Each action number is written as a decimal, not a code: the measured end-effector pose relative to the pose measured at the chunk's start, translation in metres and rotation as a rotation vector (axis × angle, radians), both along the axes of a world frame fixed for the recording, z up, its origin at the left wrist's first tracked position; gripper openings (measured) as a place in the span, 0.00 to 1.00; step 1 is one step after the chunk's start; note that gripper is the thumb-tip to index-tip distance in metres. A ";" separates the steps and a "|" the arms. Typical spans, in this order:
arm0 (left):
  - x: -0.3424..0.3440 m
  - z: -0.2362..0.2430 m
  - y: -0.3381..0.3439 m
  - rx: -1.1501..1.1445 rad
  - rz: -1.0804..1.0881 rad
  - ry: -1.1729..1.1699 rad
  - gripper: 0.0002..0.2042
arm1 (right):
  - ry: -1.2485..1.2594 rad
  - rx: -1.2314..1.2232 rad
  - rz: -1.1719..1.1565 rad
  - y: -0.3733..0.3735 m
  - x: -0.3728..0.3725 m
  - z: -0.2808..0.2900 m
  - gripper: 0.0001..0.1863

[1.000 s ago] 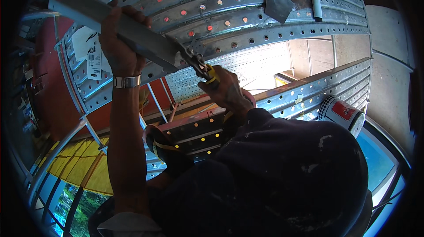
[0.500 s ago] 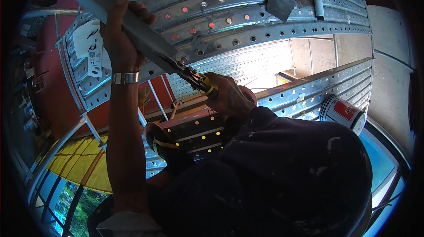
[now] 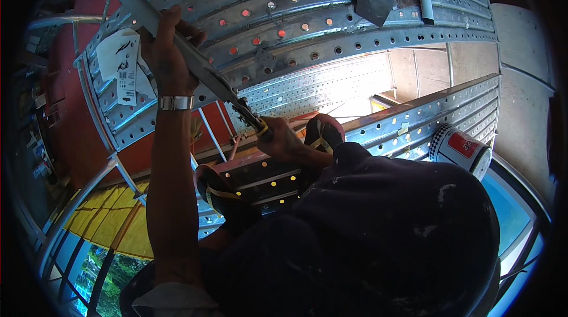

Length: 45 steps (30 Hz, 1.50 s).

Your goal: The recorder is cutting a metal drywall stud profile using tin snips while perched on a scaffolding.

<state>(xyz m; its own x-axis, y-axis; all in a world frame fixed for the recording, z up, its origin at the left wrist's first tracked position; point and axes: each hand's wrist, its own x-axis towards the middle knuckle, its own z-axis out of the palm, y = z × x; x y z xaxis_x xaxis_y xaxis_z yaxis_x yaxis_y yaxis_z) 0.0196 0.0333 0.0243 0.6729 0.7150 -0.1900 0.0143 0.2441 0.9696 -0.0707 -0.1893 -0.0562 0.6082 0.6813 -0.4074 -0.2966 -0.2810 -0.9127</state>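
Note:
My left hand (image 3: 171, 57) grips a long grey strip of sheet metal (image 3: 210, 73) that slants from upper left down toward the middle, above the perforated metal planks (image 3: 296, 21). My right hand (image 3: 284, 142) is closed around yellow-and-black handled snips (image 3: 254, 120), whose jaws sit at the strip's lower end; whether they are shut on it I cannot tell. A white printed card package (image 3: 127, 77) lies on the plank just left of my left hand. My shoes (image 3: 322, 133) show behind my right hand and below it.
Dark sheet pieces (image 3: 373, 3) and a pale rolled piece (image 3: 426, 0) lie on the upper planks. A white-and-red bucket (image 3: 461, 146) sits at the right on the nearer plank. Scaffold tubes (image 3: 124, 178) run along the left. A bright gap separates the planks. Yellow sheeting (image 3: 106, 222) hangs lower left.
The strip now slants more steeply, its upper end shifted right. My right hand and the snips have moved down and slightly left, uncovering more of a shoe.

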 end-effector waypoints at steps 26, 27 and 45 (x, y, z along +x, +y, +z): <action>-0.017 -0.018 0.089 -0.552 -0.459 -0.488 0.29 | 0.454 -0.020 0.363 -0.029 0.030 0.041 0.17; -0.015 -0.015 0.088 -0.433 -0.389 -0.329 0.27 | 0.394 -0.007 0.417 -0.028 0.030 0.036 0.18; -0.007 -0.018 0.078 -0.147 0.157 0.175 0.26 | 0.012 -0.297 0.260 -0.021 0.032 0.036 0.20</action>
